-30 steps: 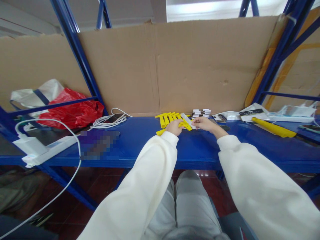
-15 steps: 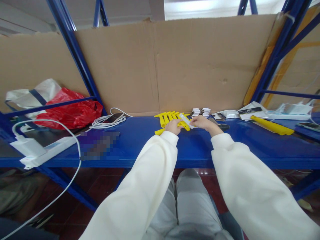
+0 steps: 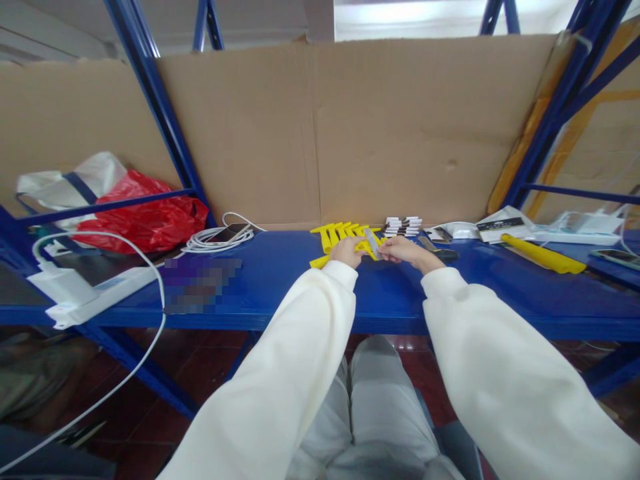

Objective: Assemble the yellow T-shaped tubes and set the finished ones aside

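Note:
My left hand is closed round a yellow T-shaped scraper, whose handle sticks out on the left below the wrist side. At the scraper's head is a pale grey-white flat strip, set at a slant. My right hand pinches the lower right end of this strip, fingertips touching it. Just behind my left hand, several yellow scrapers lie in a row. Stacks of small white-and-dark pieces sit behind my right hand. The fingertips are small and partly hidden.
A dark flat object lies right of my right hand. Farther right are a yellow rolled sheet and white packets. To the left are a coiled white cable, a power strip and a red bag. Cardboard stands behind.
The pale strip has turned to a steeper slant at the scraper's head. My right hand has shifted slightly down and left with it. My left hand keeps its grip.

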